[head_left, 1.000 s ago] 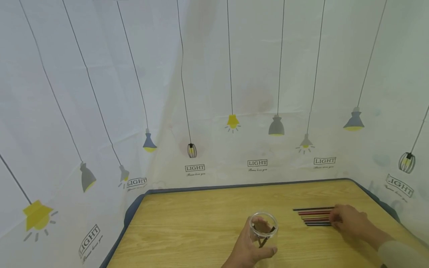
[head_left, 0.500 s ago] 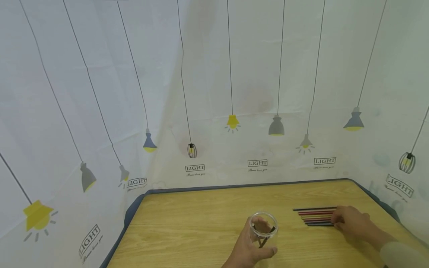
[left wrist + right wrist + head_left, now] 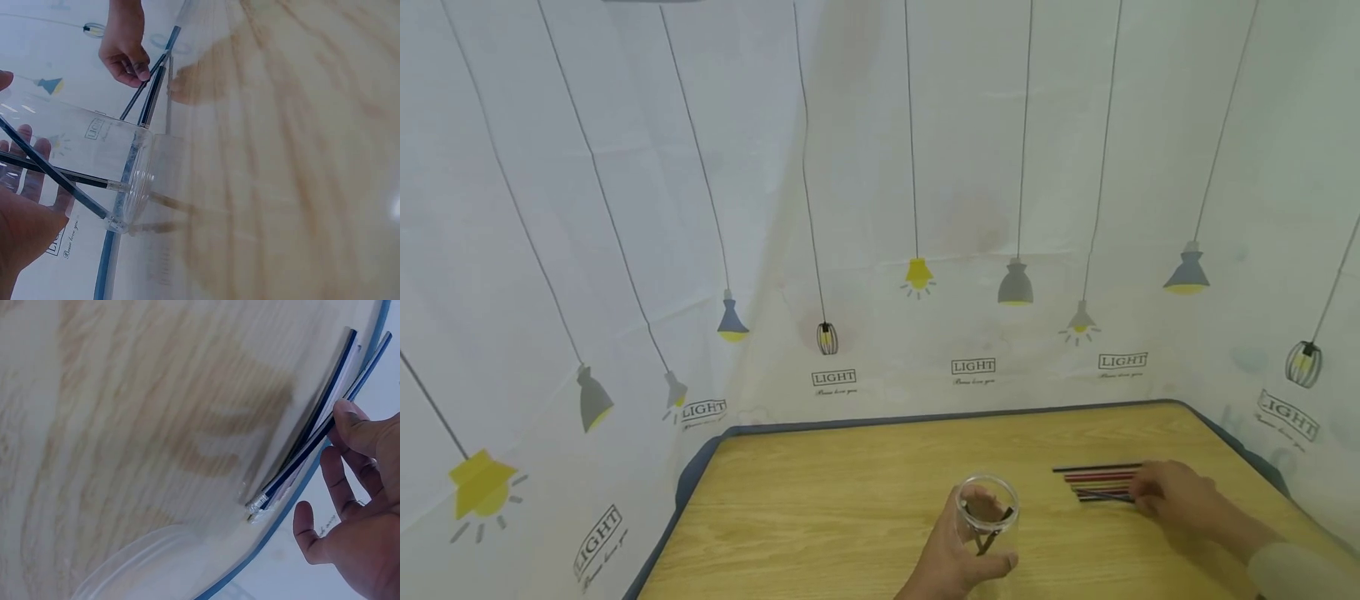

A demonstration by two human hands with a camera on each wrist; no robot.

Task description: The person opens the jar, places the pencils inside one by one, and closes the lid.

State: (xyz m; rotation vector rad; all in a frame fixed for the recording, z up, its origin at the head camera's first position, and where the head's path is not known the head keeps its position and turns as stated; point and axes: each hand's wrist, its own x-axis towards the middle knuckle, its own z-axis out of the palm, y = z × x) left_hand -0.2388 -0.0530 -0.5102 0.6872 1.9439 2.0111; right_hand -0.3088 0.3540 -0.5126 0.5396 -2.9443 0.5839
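Note:
My left hand [image 3: 951, 550] grips an upright clear jar [image 3: 1000, 537] with its fingers curled round the side. Inside it, two dark pencils [image 3: 62, 178] lean across each other, their metal-banded ends at the jar's base. To the right, my right hand [image 3: 1172, 497] pinches a dark blue pencil [image 3: 306, 448] between thumb and forefinger, the other fingers spread apart. That pencil is slanted across the near side of a row of several pencils [image 3: 1093, 478], dark, red and yellowish, lying on the table. My right fingers hide the row's right ends.
The wood-grain table [image 3: 820, 500] has a blue-grey edge along its back and sides. Behind it hangs a white curtain [image 3: 865, 208] printed with lamps and lettering. Bare tabletop separates the jar from the pencil row.
My right hand first slid slightly right along the row, then came back a little left. The nearest dark pencil, earlier parallel to the others, is now slanted in its pinch. The left hand and jar stay put.

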